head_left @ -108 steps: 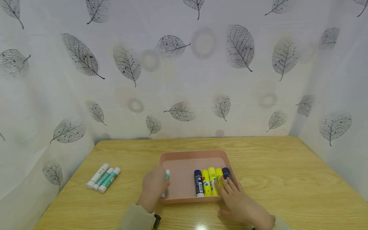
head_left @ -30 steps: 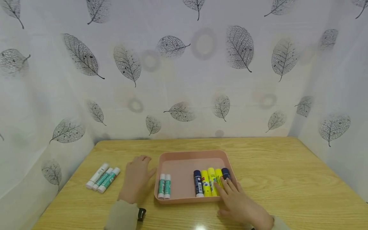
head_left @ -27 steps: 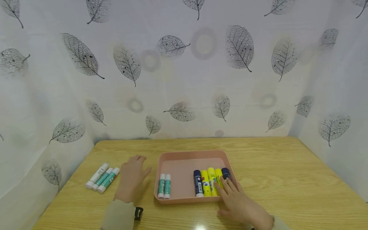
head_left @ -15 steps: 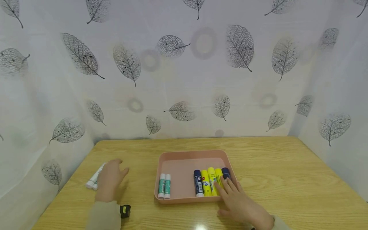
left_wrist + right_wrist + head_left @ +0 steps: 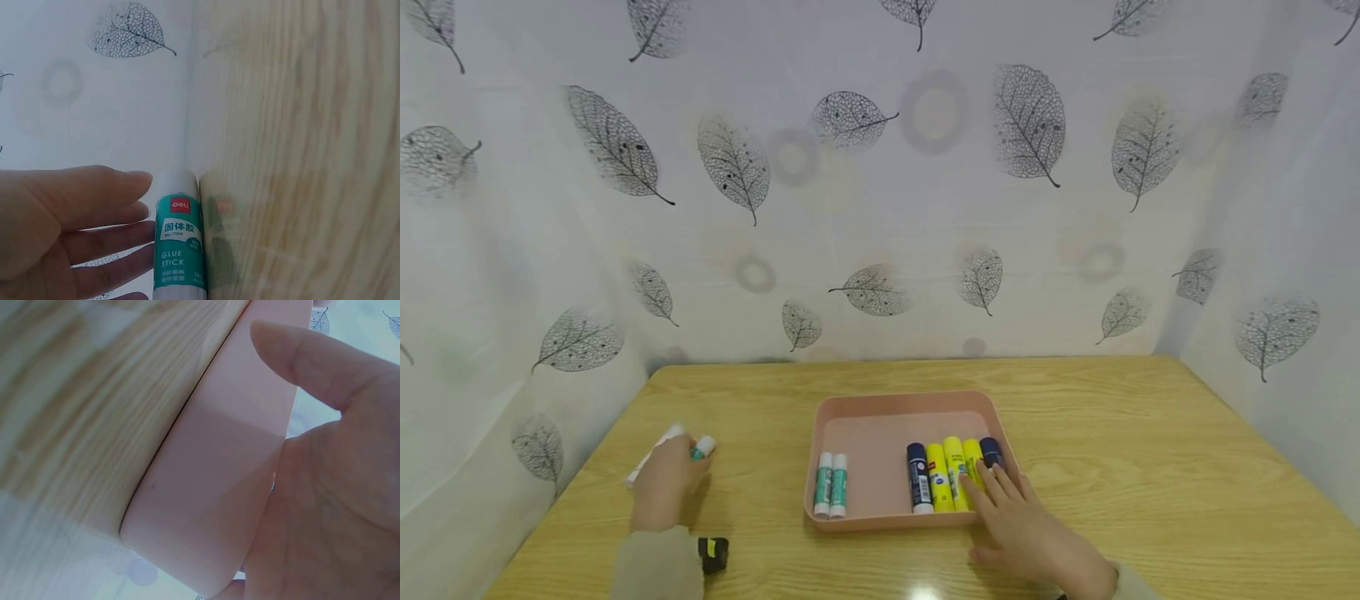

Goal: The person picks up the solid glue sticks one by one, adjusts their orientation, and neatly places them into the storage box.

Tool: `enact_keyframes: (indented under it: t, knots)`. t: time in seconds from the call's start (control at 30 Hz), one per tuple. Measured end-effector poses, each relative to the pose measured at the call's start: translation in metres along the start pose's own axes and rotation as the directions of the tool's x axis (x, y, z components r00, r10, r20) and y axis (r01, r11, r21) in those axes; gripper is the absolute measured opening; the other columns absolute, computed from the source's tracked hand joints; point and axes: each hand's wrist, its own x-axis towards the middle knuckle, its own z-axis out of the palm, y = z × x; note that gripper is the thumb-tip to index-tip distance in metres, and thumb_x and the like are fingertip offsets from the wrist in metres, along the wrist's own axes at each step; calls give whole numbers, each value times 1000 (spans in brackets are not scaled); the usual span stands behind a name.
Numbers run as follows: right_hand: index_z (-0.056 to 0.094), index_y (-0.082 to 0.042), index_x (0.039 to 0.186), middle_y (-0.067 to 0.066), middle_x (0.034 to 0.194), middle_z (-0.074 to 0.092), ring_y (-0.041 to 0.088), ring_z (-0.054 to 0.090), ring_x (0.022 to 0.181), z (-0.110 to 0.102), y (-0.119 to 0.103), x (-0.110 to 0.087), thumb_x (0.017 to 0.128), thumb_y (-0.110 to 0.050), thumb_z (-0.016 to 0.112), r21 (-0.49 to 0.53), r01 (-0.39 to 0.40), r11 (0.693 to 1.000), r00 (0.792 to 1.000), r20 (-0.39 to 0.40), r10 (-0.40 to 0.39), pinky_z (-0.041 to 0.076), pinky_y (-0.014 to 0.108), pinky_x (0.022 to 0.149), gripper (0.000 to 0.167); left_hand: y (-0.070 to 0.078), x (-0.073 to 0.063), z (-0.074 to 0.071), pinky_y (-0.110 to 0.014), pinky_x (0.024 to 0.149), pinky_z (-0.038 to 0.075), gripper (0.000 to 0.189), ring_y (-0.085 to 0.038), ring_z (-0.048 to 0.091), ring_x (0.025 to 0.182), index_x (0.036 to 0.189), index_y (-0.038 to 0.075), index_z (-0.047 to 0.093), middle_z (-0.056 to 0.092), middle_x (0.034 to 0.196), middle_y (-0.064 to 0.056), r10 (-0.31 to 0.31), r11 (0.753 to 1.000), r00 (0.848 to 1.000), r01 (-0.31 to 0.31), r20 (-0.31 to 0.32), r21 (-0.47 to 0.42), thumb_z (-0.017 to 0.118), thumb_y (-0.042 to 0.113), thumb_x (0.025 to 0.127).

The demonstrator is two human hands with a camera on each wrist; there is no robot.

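At the left of the table my left hand [image 5: 660, 485] reaches over the loose glue sticks. In the left wrist view a green-and-white glue stick [image 5: 180, 240] lies on the tabletop; the fingertips meet its side and the thumb stands apart from it. The head view shows its white cap and green end [image 5: 702, 448] past the hand, and part of a white stick [image 5: 673, 432]; the third is hidden. My right hand [image 5: 1021, 525] rests spread over the front right rim of the pink tray [image 5: 895, 404], fingers on the yellow [image 5: 955, 475] and dark blue glue sticks [image 5: 992, 451].
Two green-and-white glue sticks [image 5: 831, 485] stand side by side at the tray's left end. Another dark blue stick [image 5: 918, 477] begins the row at its right. Behind the wooden table [image 5: 1090, 433] hangs a leaf-patterned curtain [image 5: 880, 208].
Two green-and-white sticks now lie in the tray, after my left hand let one go there. That hand has moved left to the loose sticks. The right hand has stayed put.
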Motion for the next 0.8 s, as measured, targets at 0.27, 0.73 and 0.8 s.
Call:
enact_keyframes:
  t: [0.27, 0.73, 0.8]
  knots:
    - [29, -4, 137, 26, 141, 16, 45, 12, 127, 0, 0, -1, 77, -47, 61, 4, 2, 1000, 1000, -6, -2, 9, 62, 96, 80, 4, 0, 4, -48, 58, 44, 21, -31, 55, 71, 92, -10, 55, 58, 85, -23, -14, 1000, 1000, 14, -6, 21, 54, 8, 82]
    - [30, -3, 137, 26, 140, 17, 45, 14, 126, -1, -1, 0, 77, -46, 61, 21, 1, 1000, 1000, -3, -1, 10, 63, 95, 79, 12, -4, 6, -44, 58, 43, 15, -26, 53, 70, 91, -4, 52, 57, 81, -16, -50, 998, 989, 45, 137, 42, 58, 8, 84]
    - [30, -3, 136, 26, 140, 17, 45, 13, 126, -1, -1, -1, 77, -45, 61, 22, 7, 1000, 1000, -6, -7, 10, 64, 94, 79, 13, -4, 6, -43, 57, 43, 14, -26, 52, 70, 91, -3, 52, 56, 81, -16, -47, 998, 990, 42, 131, 42, 57, 7, 84]
